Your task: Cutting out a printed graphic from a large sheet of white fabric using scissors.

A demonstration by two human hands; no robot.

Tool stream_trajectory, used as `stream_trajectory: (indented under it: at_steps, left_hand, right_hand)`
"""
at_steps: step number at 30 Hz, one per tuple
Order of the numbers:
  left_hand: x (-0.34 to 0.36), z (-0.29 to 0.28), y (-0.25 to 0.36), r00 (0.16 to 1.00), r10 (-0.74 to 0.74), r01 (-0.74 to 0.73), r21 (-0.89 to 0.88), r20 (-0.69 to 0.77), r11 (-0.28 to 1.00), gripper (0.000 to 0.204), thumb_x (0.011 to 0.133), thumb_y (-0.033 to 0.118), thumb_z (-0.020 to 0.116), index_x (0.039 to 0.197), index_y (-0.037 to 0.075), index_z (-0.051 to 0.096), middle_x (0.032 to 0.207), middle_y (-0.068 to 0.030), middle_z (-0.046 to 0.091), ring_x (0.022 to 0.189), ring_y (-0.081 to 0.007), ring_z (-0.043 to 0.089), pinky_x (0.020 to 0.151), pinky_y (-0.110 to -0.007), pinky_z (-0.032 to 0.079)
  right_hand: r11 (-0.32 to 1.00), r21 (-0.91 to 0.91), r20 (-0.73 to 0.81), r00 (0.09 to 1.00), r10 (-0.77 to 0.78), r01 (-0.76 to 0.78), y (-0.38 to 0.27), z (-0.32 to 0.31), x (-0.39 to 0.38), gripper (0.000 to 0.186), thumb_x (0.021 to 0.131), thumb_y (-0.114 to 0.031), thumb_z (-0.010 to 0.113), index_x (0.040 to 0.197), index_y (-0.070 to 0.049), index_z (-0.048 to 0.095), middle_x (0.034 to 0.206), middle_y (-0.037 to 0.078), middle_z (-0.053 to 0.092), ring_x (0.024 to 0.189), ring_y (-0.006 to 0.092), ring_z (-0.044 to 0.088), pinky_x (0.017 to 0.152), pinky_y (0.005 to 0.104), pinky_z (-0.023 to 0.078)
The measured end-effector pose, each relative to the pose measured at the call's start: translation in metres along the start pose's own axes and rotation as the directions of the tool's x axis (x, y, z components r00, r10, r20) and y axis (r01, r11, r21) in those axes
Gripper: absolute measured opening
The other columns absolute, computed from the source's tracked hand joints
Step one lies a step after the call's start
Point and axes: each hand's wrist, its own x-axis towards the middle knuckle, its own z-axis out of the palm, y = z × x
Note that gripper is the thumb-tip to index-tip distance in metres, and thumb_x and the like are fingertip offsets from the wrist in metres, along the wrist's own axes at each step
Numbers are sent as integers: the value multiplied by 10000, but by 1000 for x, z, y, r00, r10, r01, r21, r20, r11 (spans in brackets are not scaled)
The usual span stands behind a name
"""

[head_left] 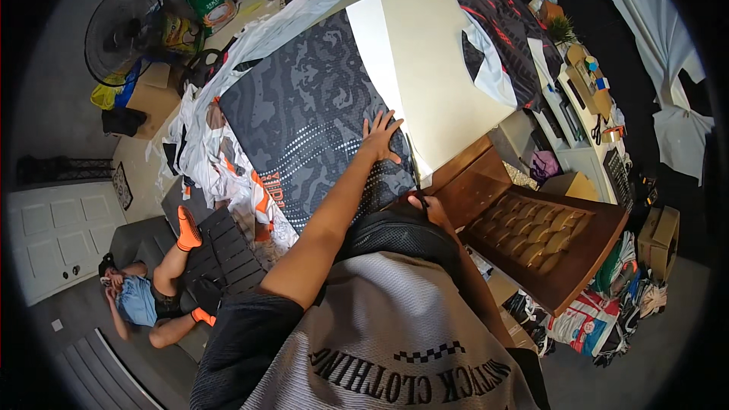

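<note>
Dark grey camouflage-patterned fabric [304, 99], with white dots and orange lettering, lies spread on the cream table [433, 53]. A white margin [376, 45] runs along its right side. My left hand [382, 139] presses flat on the fabric near that side, fingers spread. At the table's near edge, my right hand [433, 211] is closed around what look like scissors, dark-handled and mostly hidden, by the fabric's near right corner. A narrow dark line runs from there up along the fabric's right edge.
White and orange fabric scraps [220, 159] heap along the left edge. A black-and-red printed piece [505, 23] lies at the far right. A wooden chair [547, 235] stands close on my right. A fan [125, 34] is far left; a person [140, 292] reclines at left.
</note>
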Motion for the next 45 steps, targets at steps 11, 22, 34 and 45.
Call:
stream_trajectory:
  at_steps: [11, 22, 34, 45]
  left_hand:
    - [0, -5, 4, 998, -34, 32, 45, 53, 998, 1283, 459, 449, 906, 1533, 328, 215, 1629, 31, -6, 1494, -255, -35, 1178, -551, 27]
    - [2, -4, 4, 999, -16, 15, 32, 50, 999, 1303, 438, 424, 914, 1535, 317, 218, 1631, 18, -43, 1495, -262, -50, 1173, -574, 24]
    - [5, -2, 3, 999, -35, 33, 64, 41, 997, 1319, 430, 443, 912, 1536, 338, 200, 1630, 21, -26, 1494, -271, -47, 1164, -592, 34]
    - [5, -4, 5, 999, -29, 28, 40, 37, 999, 1343, 396, 453, 912, 1534, 337, 209, 1631, 22, -27, 1494, -274, -51, 1160, -605, 24]
  right_hand:
    - [999, 18, 33, 998, 49, -49, 2, -9, 7, 503, 892, -497, 626, 714, -32, 559, 683, 14, 517, 636, 134, 454, 617, 283, 382]
    - [994, -111, -6, 1000, -18, 18, 5, -10, 8, 489, 891, -493, 629, 719, -40, 565, 688, 17, 526, 648, 137, 470, 630, 284, 397]
    - [995, -94, 21, 999, 34, -32, 14, -13, 12, 478, 905, -446, 633, 696, -20, 571, 663, 8, 511, 625, 138, 454, 617, 282, 392]
    - [998, -52, 17, 1000, 19, -18, 6, -14, 9, 473, 904, -431, 646, 684, -18, 576, 649, 3, 532, 602, 137, 457, 603, 288, 402]
